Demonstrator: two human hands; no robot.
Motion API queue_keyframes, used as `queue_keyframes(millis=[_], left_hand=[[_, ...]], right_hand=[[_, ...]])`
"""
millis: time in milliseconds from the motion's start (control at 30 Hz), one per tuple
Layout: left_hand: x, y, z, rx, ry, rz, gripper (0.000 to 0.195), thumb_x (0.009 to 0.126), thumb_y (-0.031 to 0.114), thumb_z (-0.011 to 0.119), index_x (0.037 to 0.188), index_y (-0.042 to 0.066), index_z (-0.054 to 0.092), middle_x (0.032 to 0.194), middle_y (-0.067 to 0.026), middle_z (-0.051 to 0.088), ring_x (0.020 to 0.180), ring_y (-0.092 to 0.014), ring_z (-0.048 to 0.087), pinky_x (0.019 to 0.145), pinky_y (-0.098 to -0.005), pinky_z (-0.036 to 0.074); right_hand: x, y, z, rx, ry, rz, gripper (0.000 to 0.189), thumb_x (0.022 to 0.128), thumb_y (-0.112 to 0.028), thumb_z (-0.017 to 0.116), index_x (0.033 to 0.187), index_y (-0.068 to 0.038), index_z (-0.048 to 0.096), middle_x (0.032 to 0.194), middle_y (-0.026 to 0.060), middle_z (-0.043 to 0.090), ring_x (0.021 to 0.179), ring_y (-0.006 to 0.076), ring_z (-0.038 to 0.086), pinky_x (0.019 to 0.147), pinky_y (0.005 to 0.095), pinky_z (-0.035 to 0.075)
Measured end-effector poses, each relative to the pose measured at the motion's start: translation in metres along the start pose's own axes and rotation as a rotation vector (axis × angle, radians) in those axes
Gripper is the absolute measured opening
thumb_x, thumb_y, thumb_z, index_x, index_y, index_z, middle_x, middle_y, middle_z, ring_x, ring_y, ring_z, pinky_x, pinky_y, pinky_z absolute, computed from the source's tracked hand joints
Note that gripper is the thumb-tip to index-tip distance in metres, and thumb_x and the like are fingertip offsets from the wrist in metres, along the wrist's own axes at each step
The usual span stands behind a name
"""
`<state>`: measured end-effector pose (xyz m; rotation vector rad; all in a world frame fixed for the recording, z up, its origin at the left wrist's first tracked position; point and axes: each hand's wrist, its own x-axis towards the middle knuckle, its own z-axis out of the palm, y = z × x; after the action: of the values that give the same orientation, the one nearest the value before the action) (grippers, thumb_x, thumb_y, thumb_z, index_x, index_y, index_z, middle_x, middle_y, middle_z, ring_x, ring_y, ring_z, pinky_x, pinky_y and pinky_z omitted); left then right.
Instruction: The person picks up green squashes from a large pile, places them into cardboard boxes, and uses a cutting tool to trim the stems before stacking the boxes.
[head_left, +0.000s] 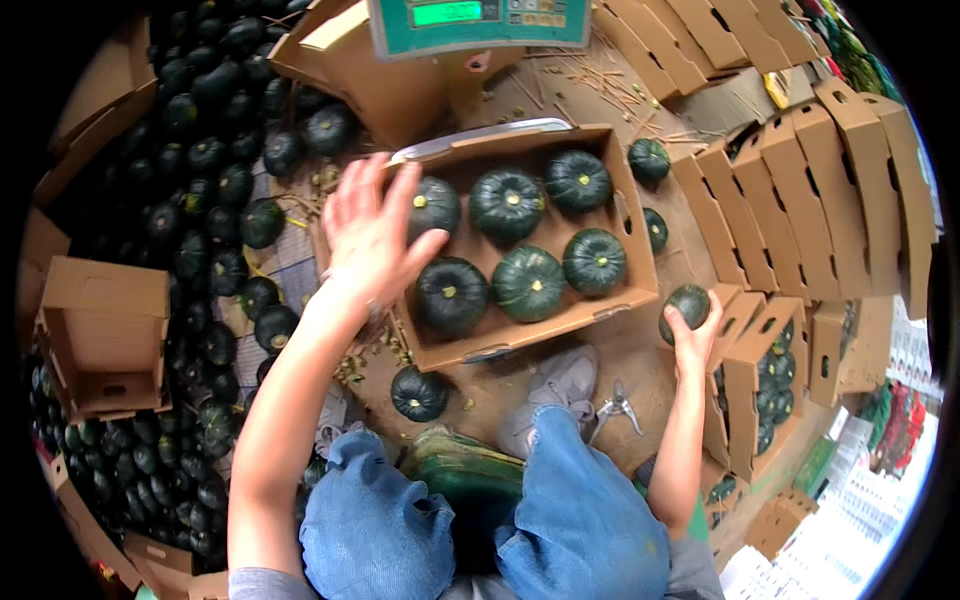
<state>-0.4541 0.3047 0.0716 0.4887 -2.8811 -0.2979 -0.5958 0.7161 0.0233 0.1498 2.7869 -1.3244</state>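
Note:
In front of me a cardboard box holds several dark green kabocha squashes in two rows, cut stems facing up. My left hand is at the box's left side, fingers spread, partly covering the far-left squash. Whether it touches the squash or the rim, I cannot tell. Out to the right, my right hand grips a smaller kabocha squash beside the standing boxes. One loose squash lies on the floor between the box and my feet.
A digital scale display stands beyond the box. Pruning shears lie by my right shoe. Squashes are heaped at left. Cardboard boxes line the right side, and cut stems litter the floor.

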Motion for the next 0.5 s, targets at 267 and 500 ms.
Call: queue_keyframes(millis=[267, 500], left_hand=[[-0.152, -0.114, -0.019, -0.517, 0.189, -0.597, 0.058, 0.081, 0.018, 0.064, 0.132, 0.002, 0.040, 0.131, -0.0179, 0.043, 0.122, -0.029, 0.042, 0.101, -0.0391, 0.035], [-0.148, -0.057, 0.023, -1.358, -0.342, -0.984, 0.079, 0.084, 0.037, 0.063, 0.145, 0.022, 0.015, 0.137, -0.0158, 0.035, 0.124, -0.026, 0.037, 0.095, -0.0493, 0.036]], right_hand=[[0.009, 0.076, 0.053, -0.827, -0.160, 0.192, 0.102, 0.063, -0.032, 0.079, 0.142, -0.024, 0.016, 0.143, 0.0191, 0.022, 0.126, 0.0445, 0.030, 0.105, 0.0496, 0.028], [0.017, -0.022, 0.042, -0.159, -0.116, -0.293, 0.037, 0.080, -0.013, 0.064, 0.113, 0.001, 0.054, 0.111, 0.0163, 0.054, 0.105, 0.0284, 0.053, 0.093, 0.0357, 0.041]])
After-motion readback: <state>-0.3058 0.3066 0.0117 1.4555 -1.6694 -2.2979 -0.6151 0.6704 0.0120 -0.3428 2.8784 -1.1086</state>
